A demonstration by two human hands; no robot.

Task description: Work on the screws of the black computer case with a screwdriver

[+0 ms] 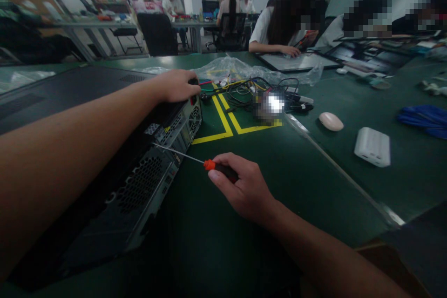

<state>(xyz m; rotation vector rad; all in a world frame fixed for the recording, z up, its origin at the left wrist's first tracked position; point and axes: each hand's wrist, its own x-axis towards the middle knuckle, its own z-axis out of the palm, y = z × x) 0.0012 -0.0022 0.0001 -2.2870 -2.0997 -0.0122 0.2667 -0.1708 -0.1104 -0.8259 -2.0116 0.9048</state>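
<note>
A black desktop computer case (84, 98) lies on its side at the left, its metal rear panel with vent holes and a fan grille (194, 118) turned toward the right. Over the case's far rear corner my left hand (178, 86) is closed, the fingertips partly hidden behind the edge. My right hand (244, 184) is wrapped round the black and orange handle of a screwdriver (209, 165). Its long thin shaft points left, with the tip at the seam of the rear panel near the middle of the case. Whether the tip sits in a screw is too small to tell.
Tangled cables (244, 91) and clear plastic film (223, 65) lie beyond the case. Right of them are a pale oval mouse-like object (331, 121), a white block (372, 146) and a blue cable bundle (424, 120). A co-worker (265, 32) works on a flat panel across the table.
</note>
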